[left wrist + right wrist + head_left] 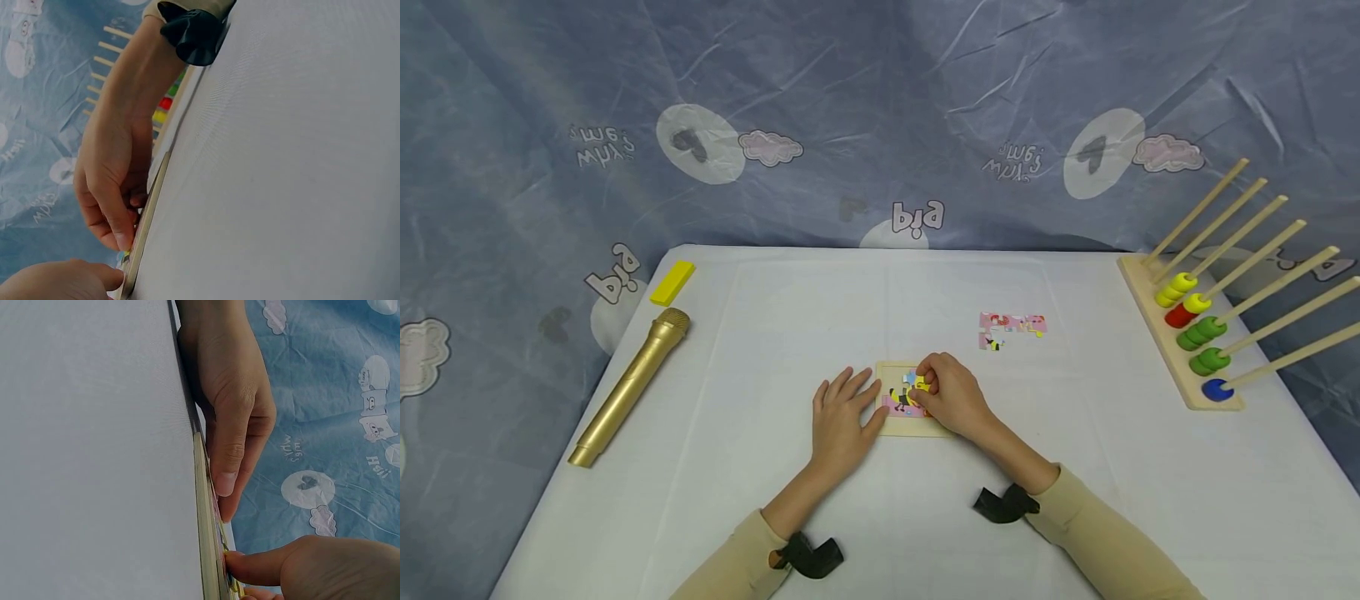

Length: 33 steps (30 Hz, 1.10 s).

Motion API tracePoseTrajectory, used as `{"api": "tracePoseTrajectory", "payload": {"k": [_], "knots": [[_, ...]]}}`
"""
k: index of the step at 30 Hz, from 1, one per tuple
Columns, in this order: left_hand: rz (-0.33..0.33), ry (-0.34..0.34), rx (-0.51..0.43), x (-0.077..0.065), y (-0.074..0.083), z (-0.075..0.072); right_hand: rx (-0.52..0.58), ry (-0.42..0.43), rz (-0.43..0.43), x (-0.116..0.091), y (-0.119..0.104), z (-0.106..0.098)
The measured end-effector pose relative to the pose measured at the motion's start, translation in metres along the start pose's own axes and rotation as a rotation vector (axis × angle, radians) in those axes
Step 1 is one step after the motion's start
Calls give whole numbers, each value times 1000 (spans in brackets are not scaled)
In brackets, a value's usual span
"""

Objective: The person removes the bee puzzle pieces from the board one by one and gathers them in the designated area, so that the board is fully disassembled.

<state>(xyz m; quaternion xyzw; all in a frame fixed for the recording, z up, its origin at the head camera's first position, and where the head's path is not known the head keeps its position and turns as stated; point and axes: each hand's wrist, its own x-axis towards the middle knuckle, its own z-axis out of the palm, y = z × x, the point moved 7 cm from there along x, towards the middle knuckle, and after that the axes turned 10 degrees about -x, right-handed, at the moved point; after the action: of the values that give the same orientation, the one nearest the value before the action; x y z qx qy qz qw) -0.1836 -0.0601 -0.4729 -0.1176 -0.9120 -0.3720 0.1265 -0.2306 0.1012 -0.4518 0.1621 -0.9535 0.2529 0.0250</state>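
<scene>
While the left hand (844,427) touches the wooden puzzle tray (912,427), fingers spread, the right hand (957,398) pinches a yellow piece (922,384) between bent fingers over the tray

The left hand (234,403) rests against a pale wooden frame (205,515) while the right hand (331,569) pinches a yellow piece (235,587)

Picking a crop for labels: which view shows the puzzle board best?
Head view: it looks down on the puzzle board, showing its pale frame and printed picture, though the right hand covers part. Left wrist and right wrist both catch it nearly edge-on: mostly its thin side, little of the picture.
</scene>
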Motion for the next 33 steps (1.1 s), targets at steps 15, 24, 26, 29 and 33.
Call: {"api": "tracePoseTrajectory", "payload": {"k": [15,24,26,29,33], "knots": [[14,11,10,-1,1,-1,90,64,-52,-3,-5,-4],[9,9,15,0,-1,0,258,135,-110,-3,-8,-10],[5,8,14,0,-1,0,319,136,-91,-3,-6,-10],[7,7,12,0,-1,1,395,127,-42,-3,-4,-12],[7,7,17,0,-1,1,430,119,2,-3,-2,-17]]}}
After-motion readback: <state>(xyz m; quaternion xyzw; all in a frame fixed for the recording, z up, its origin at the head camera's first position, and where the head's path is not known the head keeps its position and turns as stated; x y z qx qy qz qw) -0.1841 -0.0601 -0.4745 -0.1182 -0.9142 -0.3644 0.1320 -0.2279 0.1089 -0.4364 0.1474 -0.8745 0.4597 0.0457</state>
